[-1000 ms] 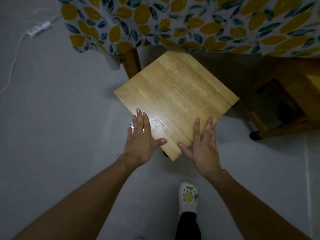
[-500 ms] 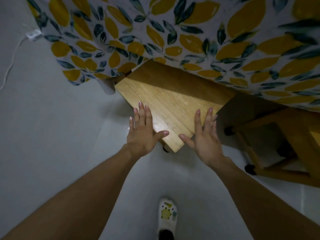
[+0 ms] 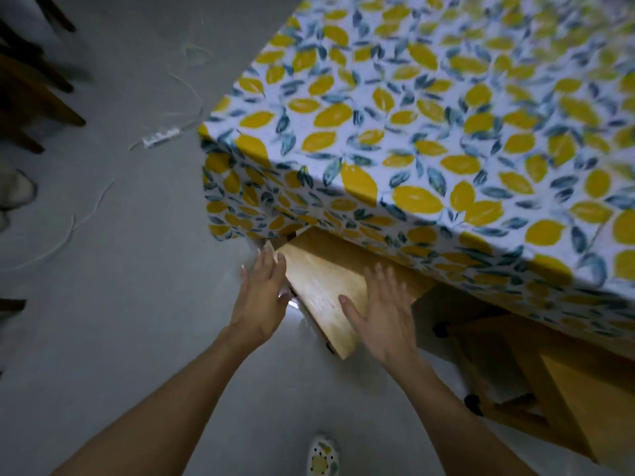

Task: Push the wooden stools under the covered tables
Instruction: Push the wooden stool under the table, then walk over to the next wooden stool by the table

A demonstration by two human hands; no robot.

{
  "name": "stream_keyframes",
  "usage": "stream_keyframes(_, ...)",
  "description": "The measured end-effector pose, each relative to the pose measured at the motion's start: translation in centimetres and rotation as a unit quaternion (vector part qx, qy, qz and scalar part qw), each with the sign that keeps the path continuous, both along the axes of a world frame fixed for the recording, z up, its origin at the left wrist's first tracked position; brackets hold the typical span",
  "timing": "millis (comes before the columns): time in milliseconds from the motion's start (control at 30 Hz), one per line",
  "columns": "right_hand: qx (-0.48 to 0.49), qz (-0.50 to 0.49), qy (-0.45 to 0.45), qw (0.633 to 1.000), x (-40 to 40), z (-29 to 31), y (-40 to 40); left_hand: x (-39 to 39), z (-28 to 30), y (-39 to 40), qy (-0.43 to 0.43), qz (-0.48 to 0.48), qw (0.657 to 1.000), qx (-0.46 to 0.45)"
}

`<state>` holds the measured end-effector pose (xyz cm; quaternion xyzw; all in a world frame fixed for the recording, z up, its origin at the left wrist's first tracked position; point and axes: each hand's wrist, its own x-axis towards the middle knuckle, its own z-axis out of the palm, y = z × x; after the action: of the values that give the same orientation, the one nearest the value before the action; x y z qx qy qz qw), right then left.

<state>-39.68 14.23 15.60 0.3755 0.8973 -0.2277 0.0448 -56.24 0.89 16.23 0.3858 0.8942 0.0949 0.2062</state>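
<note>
A light wooden stool [image 3: 326, 286] with a square seat stands partly under the table covered by a lemon-print cloth [image 3: 429, 139]; only its near corner sticks out past the cloth's hanging edge. My left hand [image 3: 263, 292] lies flat along the seat's left edge, fingers straight. My right hand [image 3: 383, 312] rests palm down on the seat's right side, fingers spread. Neither hand grips anything. A second wooden stool [image 3: 577, 389] sits lower right, mostly under the same table, with black foot caps showing.
The floor is plain grey. A white power strip [image 3: 161, 138] with a trailing cord lies on it at the left of the table corner. Dark wooden furniture legs [image 3: 37, 94] show at the far left. My shoe [image 3: 321, 456] is at the bottom edge.
The stool has slid farther under the cloth, so less of its seat shows. Both hands followed it forward. My view has risen and now takes in the table top.
</note>
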Motion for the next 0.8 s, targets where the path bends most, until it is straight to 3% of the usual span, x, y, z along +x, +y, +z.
stream_keyframes(267, 0.058, 0.059, 0.126, 0.988, -8.8, 18.4, 0.5, -6.5, 18.3, -1.5, -0.021, 0.079, 0.985, 0.149)
stream_keyframes(400, 0.044, 0.055, 0.157, 0.985, -14.1, 24.7, 1.2, -11.5, 25.0, -2.6, -0.008, 0.069, 0.983, 0.172)
stream_keyframes(633, 0.084, 0.043, 0.144, 0.985, -24.2, 29.7, 2.9, -24.3, 30.3, -2.4, 0.021, 0.040, 0.987, 0.153)
stream_keyframes(800, 0.105, -0.025, 0.106, 0.989, -32.0, 30.3, 5.0, -34.0, 32.5, 0.4, -0.007, -0.017, 0.990, 0.142)
